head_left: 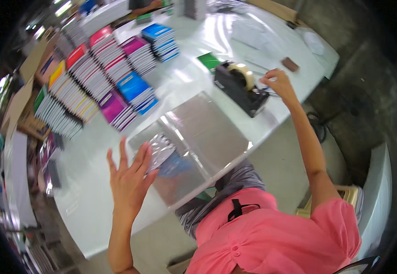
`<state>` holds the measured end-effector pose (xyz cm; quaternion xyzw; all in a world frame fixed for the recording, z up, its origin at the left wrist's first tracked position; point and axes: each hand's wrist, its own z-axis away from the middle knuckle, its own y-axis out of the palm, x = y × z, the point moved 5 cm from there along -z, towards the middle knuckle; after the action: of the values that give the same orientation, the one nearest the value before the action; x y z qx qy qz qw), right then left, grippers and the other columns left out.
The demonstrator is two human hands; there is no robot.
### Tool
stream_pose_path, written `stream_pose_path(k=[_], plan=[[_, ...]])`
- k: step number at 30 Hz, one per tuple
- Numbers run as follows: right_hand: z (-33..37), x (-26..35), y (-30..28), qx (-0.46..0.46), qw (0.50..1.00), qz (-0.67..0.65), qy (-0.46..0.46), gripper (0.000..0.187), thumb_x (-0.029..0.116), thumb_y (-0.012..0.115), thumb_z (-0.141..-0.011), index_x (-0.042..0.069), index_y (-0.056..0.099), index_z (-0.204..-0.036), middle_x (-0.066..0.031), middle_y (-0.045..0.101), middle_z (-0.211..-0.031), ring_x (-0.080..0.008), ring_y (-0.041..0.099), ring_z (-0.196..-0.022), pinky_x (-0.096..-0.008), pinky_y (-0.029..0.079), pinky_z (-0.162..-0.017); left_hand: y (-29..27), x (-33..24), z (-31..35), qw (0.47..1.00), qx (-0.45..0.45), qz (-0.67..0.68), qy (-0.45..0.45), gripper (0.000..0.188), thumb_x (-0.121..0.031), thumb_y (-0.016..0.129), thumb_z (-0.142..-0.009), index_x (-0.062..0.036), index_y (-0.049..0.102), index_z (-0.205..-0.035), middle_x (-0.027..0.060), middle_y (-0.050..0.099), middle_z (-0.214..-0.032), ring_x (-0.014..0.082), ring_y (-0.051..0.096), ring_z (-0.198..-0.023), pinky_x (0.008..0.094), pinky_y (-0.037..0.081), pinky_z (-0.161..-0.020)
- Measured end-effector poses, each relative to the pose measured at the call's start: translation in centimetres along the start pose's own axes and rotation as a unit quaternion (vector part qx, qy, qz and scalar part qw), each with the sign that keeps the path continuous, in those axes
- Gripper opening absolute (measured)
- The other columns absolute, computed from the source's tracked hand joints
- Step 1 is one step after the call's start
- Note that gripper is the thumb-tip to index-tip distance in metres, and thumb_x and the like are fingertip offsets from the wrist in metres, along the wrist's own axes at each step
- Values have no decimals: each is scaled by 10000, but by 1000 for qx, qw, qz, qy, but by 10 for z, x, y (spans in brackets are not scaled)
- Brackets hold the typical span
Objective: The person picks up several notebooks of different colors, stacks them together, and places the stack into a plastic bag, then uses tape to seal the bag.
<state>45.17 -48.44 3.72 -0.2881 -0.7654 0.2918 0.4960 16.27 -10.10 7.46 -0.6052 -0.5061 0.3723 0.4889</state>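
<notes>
My left hand (130,179) has its fingers spread at the left edge of a pile of clear plastic sleeves (212,125) lying by the table's near edge. Next to its fingertips is a shiny crumpled piece of clear plastic (161,150), with a bluish patch (176,166) just below it. My right hand (278,85) is raised, thumb and fingers pinched together, beside the cutter end of a black tape dispenser (237,93). A tape roll (242,74) sits in the dispenser. Whatever lies in the right hand's pinch is too small to make out.
Stacks of notebooks with red, yellow, green, purple and blue covers (136,89) fill the table's left and far side. A green booklet (209,61) lies behind the dispenser, and a brown block (290,64) sits to its right. Cardboard boxes (33,119) stand beyond the left edge.
</notes>
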Motion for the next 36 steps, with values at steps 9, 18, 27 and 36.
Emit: stream_pose_path(k=[9, 18, 27, 36], plan=[[29, -32, 24, 256, 870, -288, 307, 255, 253, 741, -804, 52, 709, -956, -76, 657, -1018, -166, 548, -1026, -468, 448, -867, 2, -1, 3, 999, 14, -32, -21, 619, -231, 704, -777, -131, 490, -1349, -25, 456, -1417, 341, 234, -1395, 559, 140, -1125], [99, -65, 36, 96, 824, -461, 315, 193, 202, 733, -802, 57, 714, -929, -78, 621, -1111, -162, 543, -1044, -422, 418, -898, 4, -1, 6, 999, 16, -25, -30, 633, -217, 707, -778, -151, 475, -1364, -20, 440, -1432, 346, 232, -1397, 559, 131, -1126], [109, 97, 40, 205, 902, -317, 208, 220, 218, 725, -791, 2, 697, -826, 46, 465, -621, -68, 388, -560, -249, 300, -519, 2, 4, 7, 1000, -6, -4, -23, 521, -269, 664, -821, -147, 531, -1309, -16, 500, -1375, 335, 274, -1380, 561, 150, -1117], [144, 288, 114, 453, 719, -455, 264, 200, 170, 686, -856, -25, 650, -832, 65, 354, -543, -37, 258, -450, -241, 154, -421, 5, 10, 14, 997, -72, 23, -17, 460, -271, 675, -806, -118, 596, -1232, -23, 527, -1346, 319, 316, -1362, 560, 174, -1108]])
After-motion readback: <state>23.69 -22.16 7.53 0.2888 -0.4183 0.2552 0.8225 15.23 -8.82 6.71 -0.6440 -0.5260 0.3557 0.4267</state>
